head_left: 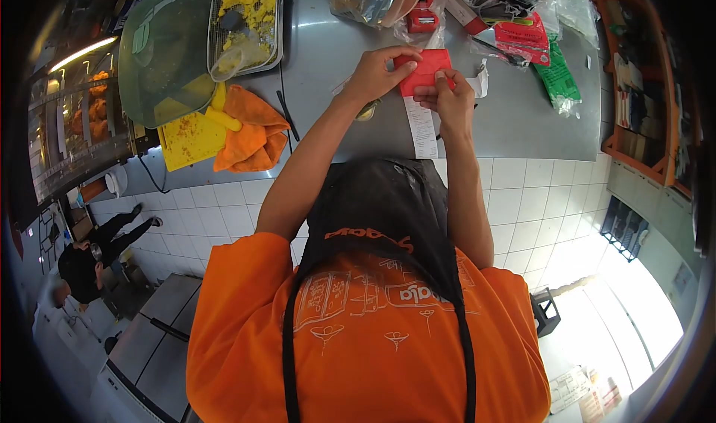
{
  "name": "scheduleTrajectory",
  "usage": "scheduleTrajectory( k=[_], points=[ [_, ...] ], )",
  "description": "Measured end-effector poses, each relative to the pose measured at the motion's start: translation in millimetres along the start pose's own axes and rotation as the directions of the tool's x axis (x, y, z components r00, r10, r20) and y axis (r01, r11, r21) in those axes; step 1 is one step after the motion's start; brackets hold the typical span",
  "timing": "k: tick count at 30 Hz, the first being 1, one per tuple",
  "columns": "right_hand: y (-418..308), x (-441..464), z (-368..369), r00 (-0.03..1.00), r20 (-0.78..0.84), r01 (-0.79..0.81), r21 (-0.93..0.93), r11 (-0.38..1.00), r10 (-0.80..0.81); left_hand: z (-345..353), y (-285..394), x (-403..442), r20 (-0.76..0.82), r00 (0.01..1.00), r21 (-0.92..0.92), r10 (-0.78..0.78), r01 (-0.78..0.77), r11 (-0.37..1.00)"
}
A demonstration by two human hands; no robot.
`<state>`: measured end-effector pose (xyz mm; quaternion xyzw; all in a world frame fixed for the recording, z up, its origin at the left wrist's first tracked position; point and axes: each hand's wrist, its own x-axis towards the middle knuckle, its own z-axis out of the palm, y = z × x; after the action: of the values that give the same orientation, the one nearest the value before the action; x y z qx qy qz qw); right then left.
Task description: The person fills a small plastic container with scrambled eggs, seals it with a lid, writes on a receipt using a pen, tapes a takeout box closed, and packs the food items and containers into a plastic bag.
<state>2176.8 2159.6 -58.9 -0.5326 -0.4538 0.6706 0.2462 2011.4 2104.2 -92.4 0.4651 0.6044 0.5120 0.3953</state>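
Note:
A small red paper packet (426,65) is between my two hands above the metal table. My left hand (382,72) pinches its left edge with thumb and fingers. On its lower right, the fingers of my right hand (450,98) are closed around it. A long white printed receipt (422,132) extends downward from beneath the packet, toward the table's near edge. Whether the receipt is attached to the packet or only held against it, I cannot tell. Another white slip of paper (482,80) shows just right of my right hand.
On the metal table (321,42), a tray (214,31) of yellow food stands left, beside a greenish translucent lid (160,57), yellow board (186,141) and orange cloth (250,128). Plastic bags, a red package (522,39) and a green package (558,83) lie right. A person (82,266) is far left.

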Motion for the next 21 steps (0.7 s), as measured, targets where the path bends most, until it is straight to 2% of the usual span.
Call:
scheduleTrajectory(
  k=[6,12,15,21],
  points=[
    [-1.3,2.6,6.9,0.999,-0.043,0.014,-0.106,0.994,-0.018,4.8,-2.4,-0.1,-0.042,0.998,0.11,0.055,-0.051,0.993],
    [1.4,4.6,6.6,0.999,-0.024,0.04,-0.107,0.993,-0.043,7.2,-1.8,-3.4,-0.078,0.996,0.098,0.052,-0.044,0.994],
    [1.0,2.7,3.2,1.0,-0.007,-0.01,-0.091,0.996,0.009,4.1,-1.3,-4.1,-0.059,0.997,0.065,0.039,-0.035,0.997],
    [3.6,8.8,4.0,1.0,-0.004,-0.024,-0.091,0.996,0.023,0.9,0.2,-4.3,-0.029,0.998,0.141,0.063,-0.058,0.988]
  ],
)
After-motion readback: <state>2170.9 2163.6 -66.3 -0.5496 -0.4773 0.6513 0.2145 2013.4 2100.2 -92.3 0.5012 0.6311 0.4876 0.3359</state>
